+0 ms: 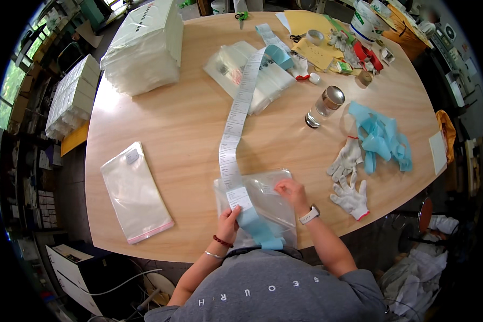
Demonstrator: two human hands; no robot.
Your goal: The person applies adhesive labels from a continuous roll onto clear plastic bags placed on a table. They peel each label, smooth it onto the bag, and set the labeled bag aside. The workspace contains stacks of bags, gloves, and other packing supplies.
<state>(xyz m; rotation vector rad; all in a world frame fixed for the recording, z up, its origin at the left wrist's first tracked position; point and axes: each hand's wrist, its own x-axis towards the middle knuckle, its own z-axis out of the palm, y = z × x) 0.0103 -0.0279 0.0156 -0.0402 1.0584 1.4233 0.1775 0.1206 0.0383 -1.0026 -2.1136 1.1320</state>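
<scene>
A long strip of white printed labels on blue backing (232, 153) runs from the far side of the table toward me. My left hand (229, 224) pinches this strip near its close end, where bare blue backing hangs down by my waist. Under the strip lies a clear plastic bag (268, 206), flat at the table's near edge. Over the bag's upper right part is my right hand (291, 192), its fingers curled together. Whatever sits in those fingertips is too small to make out. A pale label patch (269, 189) shows on the bag just left of them.
A stack of clear bags (137, 188) lies at left, with a tall wrapped bundle (145, 48) behind. More bags (252, 75) lie far centre. Rightward are a glass bottle (324, 106), white gloves (351, 196), crumpled blue backing (378, 134) and a tape roll (314, 37). Green-handled scissors (241, 17) lie far off.
</scene>
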